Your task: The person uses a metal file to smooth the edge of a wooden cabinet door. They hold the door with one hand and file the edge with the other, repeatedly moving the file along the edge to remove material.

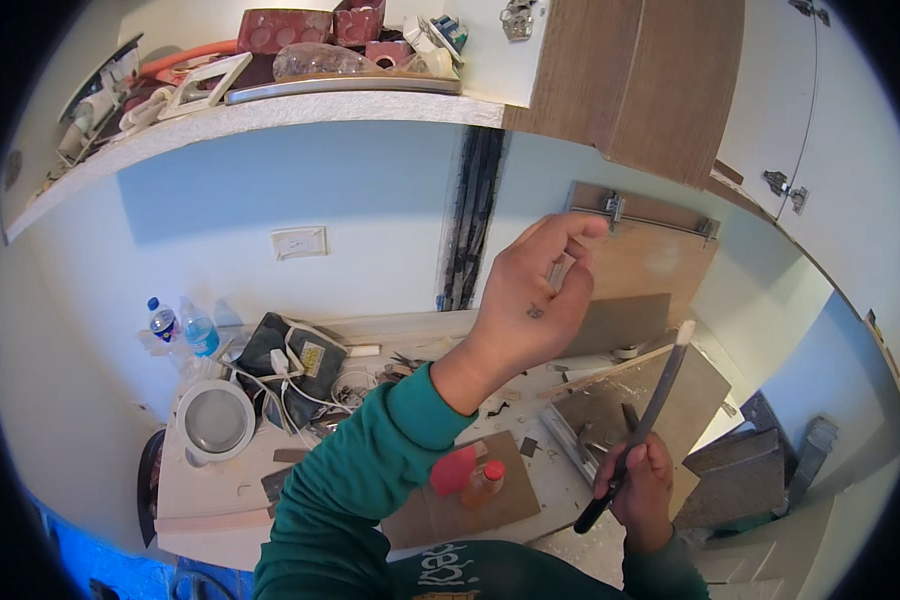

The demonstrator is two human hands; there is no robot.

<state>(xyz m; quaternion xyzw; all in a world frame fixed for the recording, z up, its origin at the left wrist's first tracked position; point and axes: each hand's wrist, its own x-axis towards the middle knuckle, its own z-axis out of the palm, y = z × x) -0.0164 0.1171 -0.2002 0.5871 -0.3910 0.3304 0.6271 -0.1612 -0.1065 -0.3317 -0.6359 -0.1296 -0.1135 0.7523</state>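
My left hand (544, 281) is raised in front of the wall, its fingers curled and nothing plainly seen in them; the inside of the fingers is partly hidden. Lower right, my right hand (641, 480) grips a long, thin dark tool (664, 382) with a black handle and a pale tip, pointing up. Behind my left hand a wooden panel with metal hinges (645, 262) leans on the wall. Below, a small bottle with a red cap (484, 484) and a pink item (452, 471) rest on a brown board (521, 499).
Overhead, a white shelf (345, 112) holds red electrical boxes (285, 30) and fittings. Cabinet doors (667, 82) hang upper right. At left on the worktop are plastic bottles (200, 334), a round downlight (216, 420), a dark bag (311, 360) and cables. Panels (742, 480) stand at right.
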